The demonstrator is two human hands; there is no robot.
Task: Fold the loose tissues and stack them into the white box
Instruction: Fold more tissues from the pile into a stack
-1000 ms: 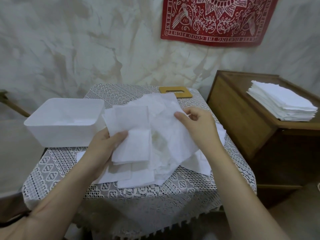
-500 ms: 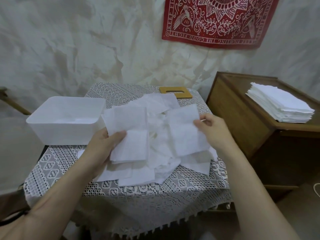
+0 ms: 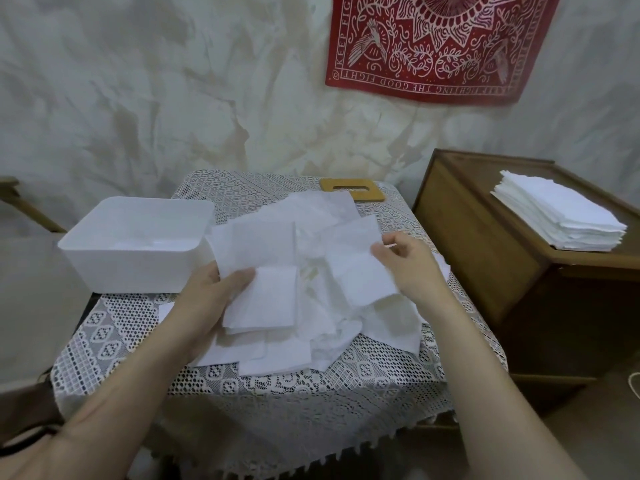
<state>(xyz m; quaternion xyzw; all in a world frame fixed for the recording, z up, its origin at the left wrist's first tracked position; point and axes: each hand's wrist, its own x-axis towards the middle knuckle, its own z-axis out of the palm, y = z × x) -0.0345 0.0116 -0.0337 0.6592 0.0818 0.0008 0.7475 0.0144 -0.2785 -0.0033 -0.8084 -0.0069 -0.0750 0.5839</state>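
Observation:
A loose pile of white tissues (image 3: pixel 329 327) lies in the middle of the lace-covered table (image 3: pixel 277 386). My left hand (image 3: pixel 207 299) holds a partly folded tissue (image 3: pixel 263 268) from below, thumb pressed on top of it, just right of the white box (image 3: pixel 131 271). The box stands at the table's left; its inside looks pale and I cannot tell what it holds. My right hand (image 3: pixel 408 268) pinches the right edge of another tissue (image 3: pixel 353 261) above the pile, thumb and forefinger close together.
A wooden lid with a slot (image 3: pixel 353 189) lies at the table's back edge. On the brown cabinet (image 3: pixel 485 271) to the right sits a neat stack of white tissues (image 3: pixel 561 216). A red patterned cloth (image 3: pixel 440 43) hangs on the wall.
My right hand drew a tissue from the pile's middle out to the right, then came back a little to the left. My left hand kept its tissue almost still.

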